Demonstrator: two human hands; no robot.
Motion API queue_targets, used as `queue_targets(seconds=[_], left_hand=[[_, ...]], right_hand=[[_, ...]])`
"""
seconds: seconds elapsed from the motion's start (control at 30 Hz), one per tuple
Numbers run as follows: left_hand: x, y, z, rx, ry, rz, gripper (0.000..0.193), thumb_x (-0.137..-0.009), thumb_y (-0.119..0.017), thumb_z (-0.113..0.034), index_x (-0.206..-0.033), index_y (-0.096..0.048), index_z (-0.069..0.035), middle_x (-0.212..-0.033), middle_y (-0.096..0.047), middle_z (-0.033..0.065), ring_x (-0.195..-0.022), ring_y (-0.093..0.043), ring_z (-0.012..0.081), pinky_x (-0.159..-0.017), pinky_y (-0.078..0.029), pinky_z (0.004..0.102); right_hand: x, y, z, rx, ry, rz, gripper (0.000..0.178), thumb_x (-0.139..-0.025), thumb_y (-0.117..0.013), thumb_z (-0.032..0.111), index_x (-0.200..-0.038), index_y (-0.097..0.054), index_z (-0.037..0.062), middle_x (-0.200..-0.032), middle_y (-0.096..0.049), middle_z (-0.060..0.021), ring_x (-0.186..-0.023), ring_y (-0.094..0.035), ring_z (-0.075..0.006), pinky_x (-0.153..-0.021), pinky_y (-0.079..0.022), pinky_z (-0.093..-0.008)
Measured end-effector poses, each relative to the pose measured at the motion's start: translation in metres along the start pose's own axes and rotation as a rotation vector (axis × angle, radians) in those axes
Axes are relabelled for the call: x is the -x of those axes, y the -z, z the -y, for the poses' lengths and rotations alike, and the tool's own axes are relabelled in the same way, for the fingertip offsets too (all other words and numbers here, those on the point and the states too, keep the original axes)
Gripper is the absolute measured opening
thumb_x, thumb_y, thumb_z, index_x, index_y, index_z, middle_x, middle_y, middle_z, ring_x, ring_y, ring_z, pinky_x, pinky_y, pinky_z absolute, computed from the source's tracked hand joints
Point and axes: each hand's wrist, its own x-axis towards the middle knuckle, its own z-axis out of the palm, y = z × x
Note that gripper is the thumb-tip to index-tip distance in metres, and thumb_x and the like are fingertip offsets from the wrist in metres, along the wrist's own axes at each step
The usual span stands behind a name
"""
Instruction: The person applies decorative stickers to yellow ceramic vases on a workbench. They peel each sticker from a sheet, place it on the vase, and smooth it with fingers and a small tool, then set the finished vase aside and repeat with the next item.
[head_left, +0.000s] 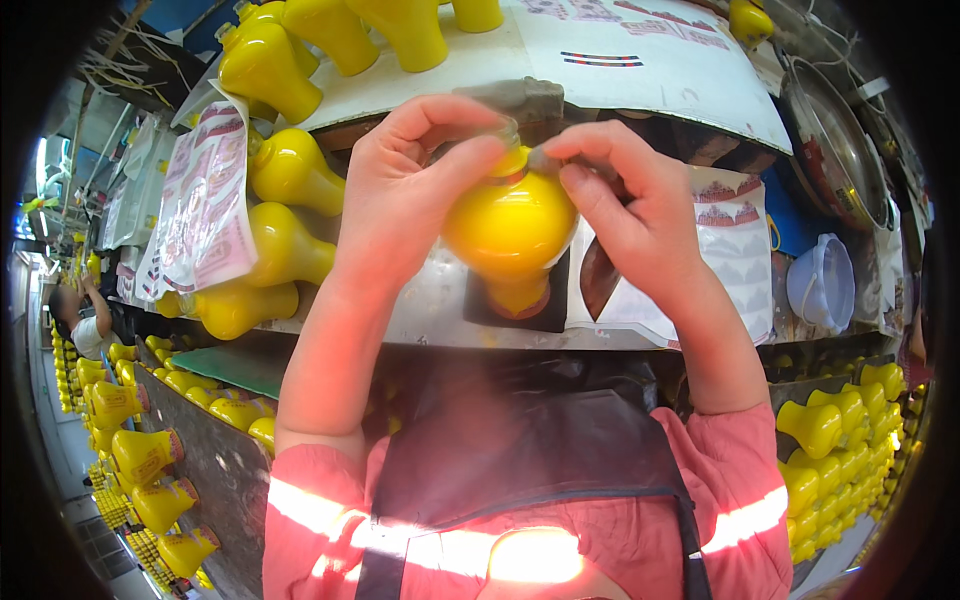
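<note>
A glossy yellow bottle [510,225] with a rounded shoulder and flared foot stands on a dark square pad [480,312] in front of me. A thin dark band circles the base of its neck. My left hand [415,170] is closed at the neck, thumb and forefinger pinched against it; the fingertips are slightly blurred. On the other side, my right hand [632,195] pinches thumb and fingers together close to the neck. Something small and greyish shows at those fingertips, too unclear to name. A folded grey cloth [525,97] lies just beyond the bottle.
Several yellow bottles [295,170] lie at the left, beside printed decal sheets [205,205]. More decal sheets [725,250] and a dark pointed piece [600,280] are at right. Further right are a bucket [820,285] and metal pan [830,140]. Another person [92,325] is far left.
</note>
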Motion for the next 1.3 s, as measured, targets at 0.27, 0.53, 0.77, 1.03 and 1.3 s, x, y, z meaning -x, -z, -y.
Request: queue_targets(seconds=[0.27, 0.53, 0.77, 1.03, 1.3], left_hand=[[0.005, -0.006, 0.001, 0.067, 0.006, -0.009, 0.016, -0.095, -0.068, -0.003, -0.111, -0.068, 0.000, -0.108, -0.072, 0.0057, -0.094, -0.068, 0.0107, -0.085, -0.055, 0.0260], [0.002, -0.009, -0.006, -0.193, -0.040, -0.046, 0.021, -0.086, -0.076, -0.004, -0.105, -0.070, 0.001, -0.102, -0.073, 0.0055, -0.092, -0.067, 0.0090, -0.083, -0.055, 0.0247], [0.005, -0.007, -0.007, 0.016, 0.012, 0.000, 0.018, -0.089, -0.073, -0.002, -0.107, -0.069, 0.001, -0.103, -0.073, 0.0059, -0.095, -0.068, 0.0101, -0.088, -0.055, 0.0251], [0.021, -0.005, 0.009, 0.042, 0.040, 0.091, 0.048, -0.096, -0.063, -0.003, -0.143, -0.051, -0.003, -0.135, -0.064, 0.0152, -0.122, -0.062, 0.0197, -0.106, -0.049, 0.0349], [0.021, -0.005, 0.021, 0.055, 0.022, 0.019, 0.053, -0.093, -0.065, -0.002, -0.144, -0.049, 0.001, -0.137, -0.063, 0.0185, -0.128, -0.061, 0.0240, -0.112, -0.046, 0.0377]], right_hand=[[0.005, -0.001, 0.003, 0.048, 0.114, 0.017, 0.019, -0.097, -0.060, 0.001, -0.113, -0.068, 0.0063, -0.093, -0.073, -0.0071, -0.059, -0.066, -0.0146, -0.055, -0.050, -0.0257], [0.015, -0.002, 0.005, 0.156, 0.242, 0.050, 0.019, -0.099, -0.058, 0.000, -0.114, -0.069, 0.0048, -0.101, -0.073, -0.0034, -0.069, -0.066, -0.0064, -0.063, -0.049, -0.0212], [0.000, 0.005, -0.010, -0.032, 0.103, -0.024, 0.017, -0.097, -0.063, 0.005, -0.113, -0.069, 0.0047, -0.096, -0.073, -0.0055, -0.078, -0.067, -0.0093, -0.071, -0.052, -0.0253], [0.005, 0.010, -0.008, -0.149, -0.079, -0.013, 0.018, -0.097, -0.064, 0.010, -0.113, -0.069, 0.0033, -0.087, -0.072, -0.0023, -0.074, -0.063, -0.0064, -0.068, -0.050, -0.0241], [0.006, 0.005, 0.005, 0.046, -0.112, 0.025, 0.017, -0.098, -0.061, 0.010, -0.113, -0.066, 0.0043, -0.080, -0.064, 0.0005, -0.065, -0.052, -0.0039, -0.060, -0.042, -0.0232]])
